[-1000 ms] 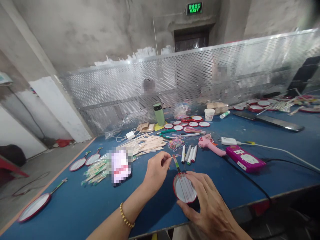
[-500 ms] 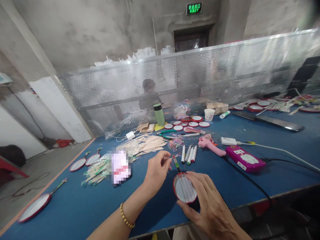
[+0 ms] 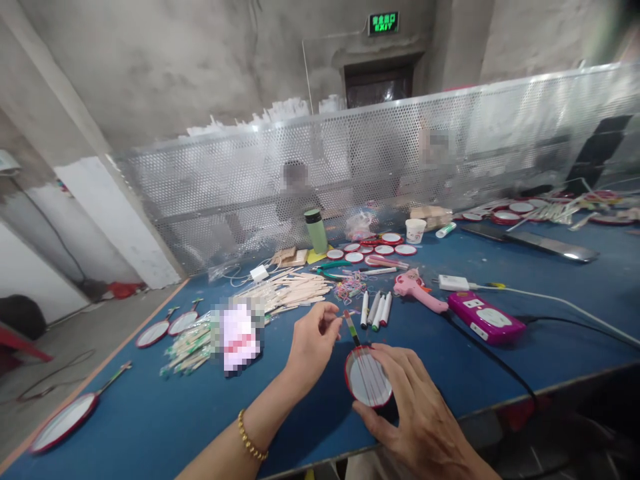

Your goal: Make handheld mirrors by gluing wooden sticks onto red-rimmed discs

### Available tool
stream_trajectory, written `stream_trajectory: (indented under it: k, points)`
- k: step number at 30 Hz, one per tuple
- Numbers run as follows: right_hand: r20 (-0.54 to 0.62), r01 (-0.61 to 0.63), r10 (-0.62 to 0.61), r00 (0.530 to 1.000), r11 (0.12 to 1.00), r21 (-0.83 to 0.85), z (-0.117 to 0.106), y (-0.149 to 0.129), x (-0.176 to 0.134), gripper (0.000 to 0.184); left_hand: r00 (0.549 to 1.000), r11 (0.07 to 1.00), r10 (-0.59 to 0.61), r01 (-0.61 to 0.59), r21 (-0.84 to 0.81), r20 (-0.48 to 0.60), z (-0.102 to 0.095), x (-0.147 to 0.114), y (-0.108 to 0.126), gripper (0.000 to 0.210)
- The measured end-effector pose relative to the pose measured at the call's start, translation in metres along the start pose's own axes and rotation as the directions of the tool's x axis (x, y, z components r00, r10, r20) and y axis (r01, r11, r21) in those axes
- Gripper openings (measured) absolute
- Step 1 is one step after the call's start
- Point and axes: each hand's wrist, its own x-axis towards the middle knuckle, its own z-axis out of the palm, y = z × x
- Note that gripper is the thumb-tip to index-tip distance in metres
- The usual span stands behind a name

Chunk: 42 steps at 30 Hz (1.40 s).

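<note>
My right hand grips the rim of a small toy banjo, fingers along its upper right side and thumb at the lower left. It has a round white face, a red rim, thin strings across the face, and a short neck striped in red, green and black. Just left of the neck's tip, my left hand is closed, thumb and fingers pinched together; whatever they hold is too fine to make out. Beyond the neck lies a tangle of coloured rubber bands, and several marker pens lie to its right.
Left are other toy banjos, flat wooden sticks and a blurred-out phone-like item. Right are a pink glue gun and a purple power strip with cables. A green bottle and paper cup stand behind.
The whole view has shifted slightly. Both hands and the toy banjo keep nearly the same pose, with no clear change in grip.
</note>
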Motion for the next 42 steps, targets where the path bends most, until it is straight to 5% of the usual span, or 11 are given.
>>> stream_trajectory:
  k: [5,8,11,23,42]
  points:
    - [-0.015,-0.015,0.015,1.0,1.0,-0.005,0.002,0.0,-0.002,0.046,0.991,0.978,-0.127,0.12,-0.171,-0.03,-0.004,-0.001,0.009,0.035]
    - [-0.008,-0.018,0.018,1.0,1.0,0.001,0.002,0.001,-0.003,0.046,0.935,0.903,-0.313,0.348,-0.254,0.167,-0.007,-0.002,0.016,0.054]
    - [0.002,-0.023,0.023,1.0,1.0,0.011,0.001,0.001,-0.003,0.047,0.845,0.843,-0.377,0.483,-0.237,0.379,-0.009,-0.005,0.022,0.064]
    - [0.0,-0.025,0.025,1.0,1.0,0.007,0.002,0.001,-0.003,0.046,0.788,0.841,-0.336,0.498,-0.213,0.516,-0.009,-0.01,0.025,0.067]
    - [0.016,-0.025,0.025,1.0,0.999,0.022,0.004,0.001,-0.005,0.048,0.796,0.841,-0.33,0.492,-0.224,0.507,-0.008,-0.01,0.029,0.077]
